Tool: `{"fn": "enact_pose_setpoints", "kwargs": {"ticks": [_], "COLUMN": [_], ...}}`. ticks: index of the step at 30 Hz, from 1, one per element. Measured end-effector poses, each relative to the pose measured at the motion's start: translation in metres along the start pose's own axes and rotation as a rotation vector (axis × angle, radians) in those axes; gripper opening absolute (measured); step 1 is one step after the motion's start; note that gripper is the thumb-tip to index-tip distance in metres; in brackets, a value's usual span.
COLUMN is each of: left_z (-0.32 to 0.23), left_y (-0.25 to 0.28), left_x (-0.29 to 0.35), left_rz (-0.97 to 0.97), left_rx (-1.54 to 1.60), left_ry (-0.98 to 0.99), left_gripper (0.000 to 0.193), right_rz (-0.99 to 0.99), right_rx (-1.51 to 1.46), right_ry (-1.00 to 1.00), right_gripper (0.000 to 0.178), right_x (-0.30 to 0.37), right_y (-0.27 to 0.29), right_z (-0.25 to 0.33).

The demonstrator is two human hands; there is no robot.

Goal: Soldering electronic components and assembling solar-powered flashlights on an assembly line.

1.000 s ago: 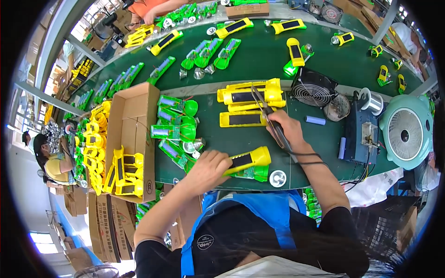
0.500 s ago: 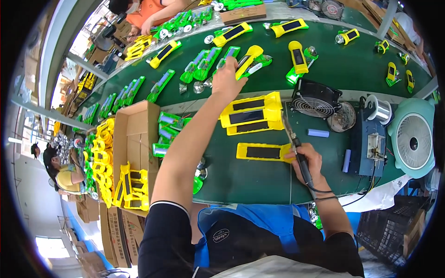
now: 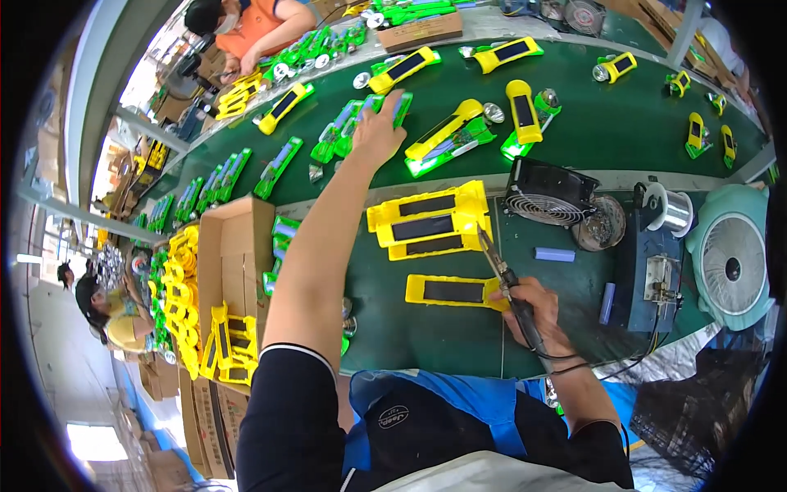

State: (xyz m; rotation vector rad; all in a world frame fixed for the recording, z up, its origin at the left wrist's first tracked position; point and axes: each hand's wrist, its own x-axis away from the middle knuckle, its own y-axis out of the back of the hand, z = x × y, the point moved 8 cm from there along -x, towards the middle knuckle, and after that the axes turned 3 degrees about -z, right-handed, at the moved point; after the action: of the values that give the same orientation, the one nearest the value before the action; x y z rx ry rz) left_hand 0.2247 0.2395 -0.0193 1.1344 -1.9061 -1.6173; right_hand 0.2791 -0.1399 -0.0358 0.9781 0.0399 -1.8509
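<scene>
My left hand (image 3: 379, 135) reaches across the green bench, its fingers closed at the lower end of a green flashlight housing (image 3: 402, 108) with a battery inside; some fingertips are hidden. My right hand (image 3: 539, 305) grips a soldering iron (image 3: 525, 322), its tip pointing up and left beside a stack of yellow flashlight covers (image 3: 422, 227) with dark solar panels. A single yellow cover (image 3: 452, 290) lies just left of that hand. Right of my left hand, a yellow cover (image 3: 447, 131) lies against an open green housing (image 3: 451, 154) that has a light glowing at one end.
A black fan (image 3: 551, 193), a round tin (image 3: 601, 228), a solder spool (image 3: 668, 209), a blue soldering station (image 3: 652, 279) and a green fan (image 3: 732, 254) stand to the right. Loose batteries (image 3: 555, 254) lie nearby. At left is a cardboard box (image 3: 238, 238). Another person (image 3: 262, 33) works across the bench.
My left hand has moved left, away from the yellow cover and its green housing, which now lie apart from it. My right hand still holds the soldering iron near the stack. The view has shifted slightly.
</scene>
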Motion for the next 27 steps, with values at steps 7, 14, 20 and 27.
{"fn": "enact_pose_setpoints", "kwargs": {"ticks": [7, 14, 20, 27], "left_z": [-0.027, -0.053, -0.061, -0.068], "left_y": [0.094, 0.040, 0.015, 0.046], "left_x": [0.190, 0.350, 0.336, 0.282], "left_rz": [0.209, 0.477, 0.520, 0.001], "left_rx": [0.295, 1.470, 1.359, 0.639], "left_ry": [-0.163, 0.352, 0.365, -0.140], "left_gripper": [0.052, 0.082, 0.074, 0.017], "right_rz": [0.136, -0.027, -0.082, -0.434], "right_rx": [-0.004, -0.364, 0.023, -0.588], "right_ry": [-0.010, -0.152, 0.002, -0.554], "right_gripper": [0.028, 0.032, 0.034, 0.036], "right_x": [-0.017, -0.026, -0.026, 0.071], "right_y": [-0.029, -0.045, 0.022, 0.033], "right_z": [0.016, -0.032, 0.015, 0.002]}}
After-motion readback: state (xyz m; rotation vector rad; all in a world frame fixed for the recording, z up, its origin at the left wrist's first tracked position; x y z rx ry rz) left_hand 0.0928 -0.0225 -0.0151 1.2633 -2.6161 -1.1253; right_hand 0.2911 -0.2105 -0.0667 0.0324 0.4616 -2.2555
